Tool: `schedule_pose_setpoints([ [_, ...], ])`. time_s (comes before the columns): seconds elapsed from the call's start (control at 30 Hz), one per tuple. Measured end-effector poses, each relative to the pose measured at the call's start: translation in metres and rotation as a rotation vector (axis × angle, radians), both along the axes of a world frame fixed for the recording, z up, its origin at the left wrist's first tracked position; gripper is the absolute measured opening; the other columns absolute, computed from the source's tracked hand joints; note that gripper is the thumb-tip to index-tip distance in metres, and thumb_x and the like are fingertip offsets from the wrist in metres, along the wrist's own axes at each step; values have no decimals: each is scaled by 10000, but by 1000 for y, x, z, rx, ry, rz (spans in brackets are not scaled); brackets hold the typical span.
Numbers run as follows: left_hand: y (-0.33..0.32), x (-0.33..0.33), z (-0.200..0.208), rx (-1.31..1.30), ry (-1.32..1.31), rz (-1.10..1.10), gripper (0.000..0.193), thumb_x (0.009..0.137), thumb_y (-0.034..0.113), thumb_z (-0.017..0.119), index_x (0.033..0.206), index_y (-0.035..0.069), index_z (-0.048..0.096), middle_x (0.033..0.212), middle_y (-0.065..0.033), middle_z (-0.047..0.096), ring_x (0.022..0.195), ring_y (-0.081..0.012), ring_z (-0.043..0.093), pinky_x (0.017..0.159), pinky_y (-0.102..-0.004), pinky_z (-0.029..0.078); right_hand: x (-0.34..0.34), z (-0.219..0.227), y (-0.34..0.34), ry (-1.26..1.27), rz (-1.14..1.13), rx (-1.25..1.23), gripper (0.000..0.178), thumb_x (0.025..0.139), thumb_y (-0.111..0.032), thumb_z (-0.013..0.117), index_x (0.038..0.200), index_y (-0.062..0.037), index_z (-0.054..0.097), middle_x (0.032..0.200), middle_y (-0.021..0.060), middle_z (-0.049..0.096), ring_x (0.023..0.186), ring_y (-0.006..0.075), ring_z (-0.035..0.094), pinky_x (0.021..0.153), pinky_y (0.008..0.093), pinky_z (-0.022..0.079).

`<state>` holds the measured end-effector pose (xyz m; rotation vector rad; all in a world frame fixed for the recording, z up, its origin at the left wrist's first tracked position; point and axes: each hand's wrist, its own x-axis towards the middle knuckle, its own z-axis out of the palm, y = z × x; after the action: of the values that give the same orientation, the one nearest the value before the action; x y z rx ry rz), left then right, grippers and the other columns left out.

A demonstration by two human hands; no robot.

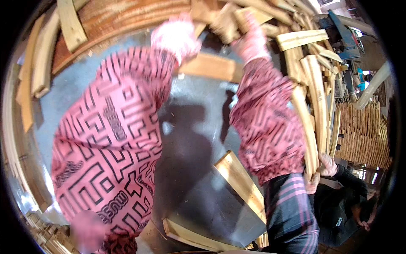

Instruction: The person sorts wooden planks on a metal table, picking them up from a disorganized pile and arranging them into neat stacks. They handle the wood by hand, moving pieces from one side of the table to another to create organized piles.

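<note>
My left hand, in a pale pink-white glove, reaches to the far side of the grey metal table. Motion smears its fingers, and whether they hold anything does not show. A flat wooden slat lies just beside it, stretching between my two hands. My right hand, gloved alike, is at the pile's near edge, its thumb and fingers around a short wooden piece that is blurred. Pink patterned oversleeves cover both forearms.
Curved wooden slats heap along the right. Another person's hand touches their near end. Two boards lie near me. More strips stand at the left by a brown wooden board. Stacked slats are far right.
</note>
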<state>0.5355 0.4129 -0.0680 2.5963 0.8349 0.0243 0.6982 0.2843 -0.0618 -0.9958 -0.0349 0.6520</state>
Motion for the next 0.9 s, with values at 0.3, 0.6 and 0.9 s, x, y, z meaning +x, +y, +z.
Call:
schedule_pose_setpoints([
  [0.3, -134, -250, 97, 1, 222, 296, 1056, 758, 398, 746, 1581, 43, 189, 1265, -182, 560, 1144, -362, 599, 946, -444, 523, -245, 48, -112, 228, 176, -67, 593, 885, -334, 765, 1397, -137, 542, 1151, 54, 696, 905, 249, 684, 663, 407, 544],
  [0.6, -331, -543, 101, -62, 240, 151, 798, 823, 528, 715, 1446, 92, 475, 1446, -165, 480, 1325, -377, 444, 1130, -451, 364, -400, 106, -369, -994, 418, -886, 487, 897, -301, 729, 1336, -117, 625, 1220, 173, 664, 1163, 334, 633, 1010, 409, 496],
  [0.9, -479, -584, 104, -515, 306, -5, 714, 896, 491, 641, 1464, 87, 490, 1417, -232, 539, 1339, -388, 475, 1124, -430, 384, -486, 55, -580, -895, 872, -1437, 558, 874, -349, 708, 1379, -151, 578, 1173, 154, 644, 1091, 364, 626, 955, 455, 510],
])
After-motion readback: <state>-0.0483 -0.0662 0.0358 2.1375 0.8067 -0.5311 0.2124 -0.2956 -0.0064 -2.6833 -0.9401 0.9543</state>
